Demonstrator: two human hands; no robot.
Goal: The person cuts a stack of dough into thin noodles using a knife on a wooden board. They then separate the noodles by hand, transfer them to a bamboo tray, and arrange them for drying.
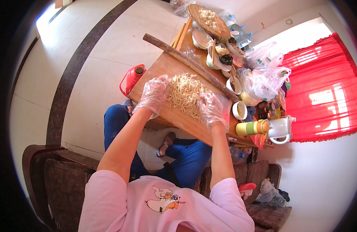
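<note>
A loose heap of cut noodles (187, 92) lies on a wooden board (155, 69) in front of me. My left hand (155, 91), in a clear plastic glove, touches the left edge of the heap with its fingers bent. On the opposite edge is my right hand (210, 105), gloved the same way, its fingers curled down against the noodles. Whether either hand grips any strands is hidden by the gloves and fingers. Beyond the heap, a long wooden rolling pin (190, 63) lies diagonally across the board.
A red thermos-like container (135, 76) stands beyond the board's left corner. Bowls (201, 39), plastic bags (262, 81), a white cup (239, 110), a yellow-green bottle (251, 128) and a white kettle (280, 130) crowd the right side. A round woven tray (193, 11) holds more noodles.
</note>
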